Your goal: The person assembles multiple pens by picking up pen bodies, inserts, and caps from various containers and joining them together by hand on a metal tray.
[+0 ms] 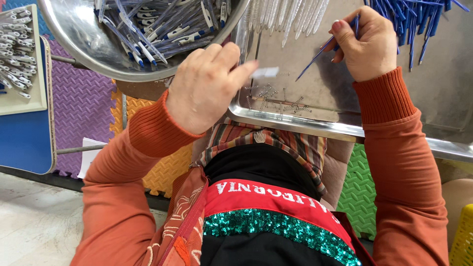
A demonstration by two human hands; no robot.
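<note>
My left hand (204,86) hovers over the near edge of a steel tray (290,123), pinching a small pale pen part (265,72) that is blurred. My right hand (367,44) holds a thin blue pen refill (315,59), its tip angled down toward the tray. Several small metal springs (276,98) lie scattered on the tray between my hands. A pile of blue refills (414,19) lies at the tray's far right, and clear pen barrels (290,17) lie at its far edge.
A round steel bowl (84,44) at upper left holds several assembled blue-and-white pens. A flat tray of white pen parts (17,54) sits at far left on a blue table (24,138). Coloured foam mats (84,103) cover the floor. A yellow basket (463,236) stands at lower right.
</note>
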